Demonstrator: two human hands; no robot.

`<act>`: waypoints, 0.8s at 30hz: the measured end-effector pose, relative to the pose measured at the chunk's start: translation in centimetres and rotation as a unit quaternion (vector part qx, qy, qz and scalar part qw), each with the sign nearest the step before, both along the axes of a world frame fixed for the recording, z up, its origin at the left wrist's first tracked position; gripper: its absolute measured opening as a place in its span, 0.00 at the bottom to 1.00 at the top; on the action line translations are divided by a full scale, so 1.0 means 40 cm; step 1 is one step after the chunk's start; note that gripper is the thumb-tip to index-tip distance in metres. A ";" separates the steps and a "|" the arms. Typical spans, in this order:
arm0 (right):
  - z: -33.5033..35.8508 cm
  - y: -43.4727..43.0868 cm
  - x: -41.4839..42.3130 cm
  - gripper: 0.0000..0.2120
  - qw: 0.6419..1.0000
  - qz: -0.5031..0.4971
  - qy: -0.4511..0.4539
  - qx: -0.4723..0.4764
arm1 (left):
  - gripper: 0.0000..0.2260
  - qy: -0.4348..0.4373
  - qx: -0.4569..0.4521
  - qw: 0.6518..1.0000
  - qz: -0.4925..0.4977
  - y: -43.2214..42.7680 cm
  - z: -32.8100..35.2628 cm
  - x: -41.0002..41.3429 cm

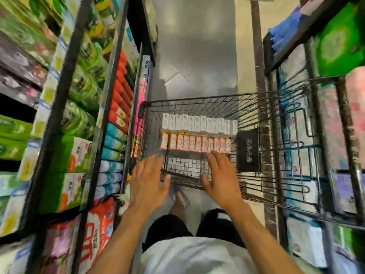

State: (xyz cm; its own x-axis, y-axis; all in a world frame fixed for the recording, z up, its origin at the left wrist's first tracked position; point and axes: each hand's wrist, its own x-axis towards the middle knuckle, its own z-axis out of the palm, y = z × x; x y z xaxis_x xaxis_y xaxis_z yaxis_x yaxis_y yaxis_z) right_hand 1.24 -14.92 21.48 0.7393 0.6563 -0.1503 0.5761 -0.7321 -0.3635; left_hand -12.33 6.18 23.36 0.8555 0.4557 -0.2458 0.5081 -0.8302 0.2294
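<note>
A black wire shopping cart (197, 101) stands in the aisle in front of me. Inside it lie a row of white boxes (199, 123) and, nearer to me, a row of pink-and-orange boxes (195, 144). My left hand (148, 182) hovers over the cart's near left corner with its fingers spread and straight. My right hand (219, 175) reaches over the near rim, fingers straight, its tips close to the pink boxes. Neither hand holds anything. The picture is blurred by motion.
Shelves of packaged goods (79, 115) line the left side close to the cart. A second rack with green and blue packs (335, 46) and wire hooks (300, 145) stands on the right. Grey floor (197, 56) stretches ahead. A black bag (247, 149) sits in the cart's right part.
</note>
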 end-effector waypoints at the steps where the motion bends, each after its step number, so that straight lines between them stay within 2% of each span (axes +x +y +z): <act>1: -0.010 0.024 0.014 0.30 1.000 -0.001 0.004 -0.001 | 0.28 0.005 -0.004 1.000 0.002 0.023 -0.017 0.015; 15: -0.244 0.228 0.190 0.31 0.993 0.048 0.098 -0.045 | 0.28 0.058 -0.056 0.996 0.046 0.183 -0.265 0.188; 21: -0.431 0.305 0.220 0.31 0.981 0.078 0.162 -0.071 | 0.30 0.101 -0.092 0.987 0.090 0.203 -0.463 0.254; 24: -0.527 0.337 0.227 0.33 0.977 0.113 0.161 -0.086 | 0.30 0.126 -0.118 0.978 0.117 0.207 -0.554 0.273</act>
State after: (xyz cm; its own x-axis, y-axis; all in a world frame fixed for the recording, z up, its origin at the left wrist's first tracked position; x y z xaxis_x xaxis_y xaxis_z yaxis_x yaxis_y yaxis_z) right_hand 10.33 -1.42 0.40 0.4752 0.7415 -0.4736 0.6052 -0.6662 -0.4359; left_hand -1.41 14.45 1.21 0.6338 0.5373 -0.5565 0.7428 -0.6236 0.2438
